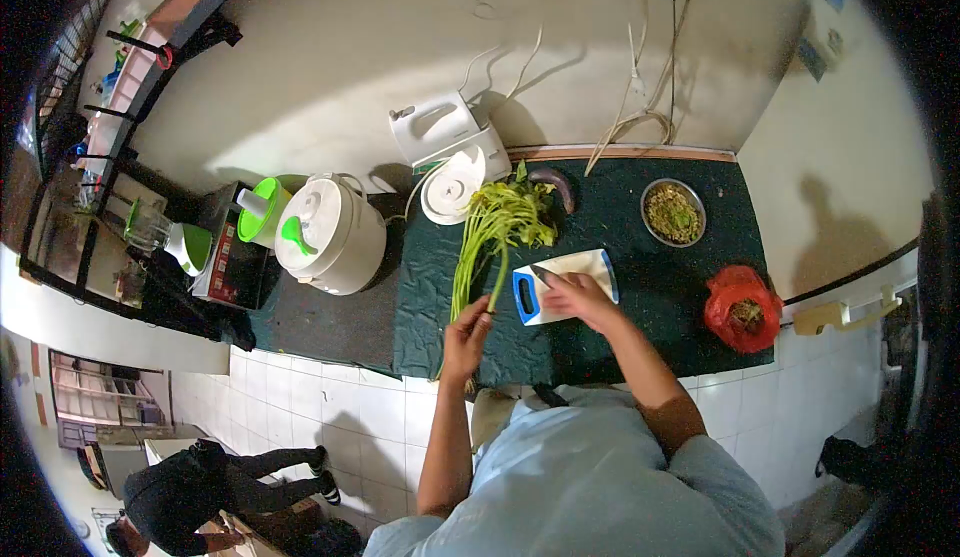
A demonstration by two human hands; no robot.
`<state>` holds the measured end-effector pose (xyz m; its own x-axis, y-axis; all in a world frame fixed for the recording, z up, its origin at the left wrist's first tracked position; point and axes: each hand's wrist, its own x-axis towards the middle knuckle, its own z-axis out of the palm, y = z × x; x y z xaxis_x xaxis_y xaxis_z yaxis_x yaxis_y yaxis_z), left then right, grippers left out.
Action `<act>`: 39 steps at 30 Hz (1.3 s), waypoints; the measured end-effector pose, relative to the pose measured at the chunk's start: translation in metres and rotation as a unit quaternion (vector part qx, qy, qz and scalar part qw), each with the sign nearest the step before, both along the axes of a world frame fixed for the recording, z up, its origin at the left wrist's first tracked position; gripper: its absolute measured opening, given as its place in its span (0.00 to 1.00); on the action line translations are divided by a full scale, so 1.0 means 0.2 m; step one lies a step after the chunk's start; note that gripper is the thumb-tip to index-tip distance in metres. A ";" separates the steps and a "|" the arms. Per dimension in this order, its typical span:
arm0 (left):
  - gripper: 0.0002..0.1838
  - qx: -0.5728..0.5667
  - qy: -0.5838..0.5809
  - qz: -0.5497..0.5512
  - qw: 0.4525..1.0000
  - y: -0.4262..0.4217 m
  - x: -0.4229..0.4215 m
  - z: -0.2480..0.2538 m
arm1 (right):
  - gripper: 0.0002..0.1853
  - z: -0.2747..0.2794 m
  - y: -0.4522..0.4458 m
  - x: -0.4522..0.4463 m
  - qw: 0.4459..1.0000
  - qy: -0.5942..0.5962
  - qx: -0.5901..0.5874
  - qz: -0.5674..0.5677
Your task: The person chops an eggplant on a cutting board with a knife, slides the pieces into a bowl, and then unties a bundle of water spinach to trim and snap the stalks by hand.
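Left of the cutting board (590, 263) on the surface (620, 192), the leafy greens (512, 215), presumably light, limp and easily bruised, are pinched by the left hand's (467, 339) grip at the firmer stems, the best hold, while a knife (541, 274) is held in the right hand (578, 297).

smooth plastic cutting board (585, 265), shiny metal bowl (701, 232), crinkled plastic bag (718, 307), creased bench cover (425, 277), glossy floor tiles (390, 402).

Open cloth (655, 292) right of board (594, 263), stalks (468, 275) blocking left
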<state>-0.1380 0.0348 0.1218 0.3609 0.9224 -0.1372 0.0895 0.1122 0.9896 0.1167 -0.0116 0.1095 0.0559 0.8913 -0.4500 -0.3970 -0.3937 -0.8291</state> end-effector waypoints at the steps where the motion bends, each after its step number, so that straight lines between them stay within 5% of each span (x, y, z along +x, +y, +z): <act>1: 0.17 0.027 -0.004 -0.033 0.999 -0.04 0.02 0.05 | 0.20 0.01 0.10 -0.05 0.995 0.101 0.000 0.015; 5: 0.16 0.073 0.039 -0.159 0.984 -0.09 0.01 0.03 | 0.16 0.05 0.43 -0.14 0.976 0.190 0.064 -0.087; 10: 0.13 0.205 0.209 -0.043 0.955 0.05 -0.06 -0.18 | 0.12 0.31 0.58 -0.12 0.983 0.060 0.160 -0.073; 14: 0.39 0.250 0.523 0.051 0.813 0.16 -0.06 -0.44 | 0.15 0.54 0.51 -0.10 0.980 -0.001 0.188 -0.068; 17: 0.37 0.144 0.570 0.003 0.809 0.21 0.00 -0.48 | 0.16 0.55 0.45 -0.08 0.975 0.009 0.204 -0.089; 18: 0.35 0.187 0.595 -0.001 0.781 0.24 -0.04 -0.61 | 0.15 0.55 0.42 -0.07 0.973 0.001 0.209 -0.095; 29: 0.43 0.174 0.424 0.145 0.877 0.46 -0.31 -0.72 | 0.16 0.50 0.35 0.03 0.968 -0.003 0.195 -0.158; 32: 0.44 0.205 0.414 0.125 0.878 0.52 -0.38 -0.85 | 0.16 0.49 0.36 0.02 0.958 -0.001 0.221 -0.181; 35: 0.46 0.148 0.547 0.089 0.819 0.44 -0.23 -0.63 | 0.16 0.47 0.35 0.04 0.956 -0.004 0.220 -0.194; 39: 0.43 0.215 0.569 0.006 0.794 0.41 -0.21 -0.62 | 0.15 0.43 0.35 0.04 0.956 0.006 0.202 -0.212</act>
<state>-0.1802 0.1173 -0.0015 0.2199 0.9747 -0.0398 0.9541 -0.2064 0.2170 0.1247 0.0580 0.1959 0.4474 0.8909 -0.0776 -0.4610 0.1554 -0.8737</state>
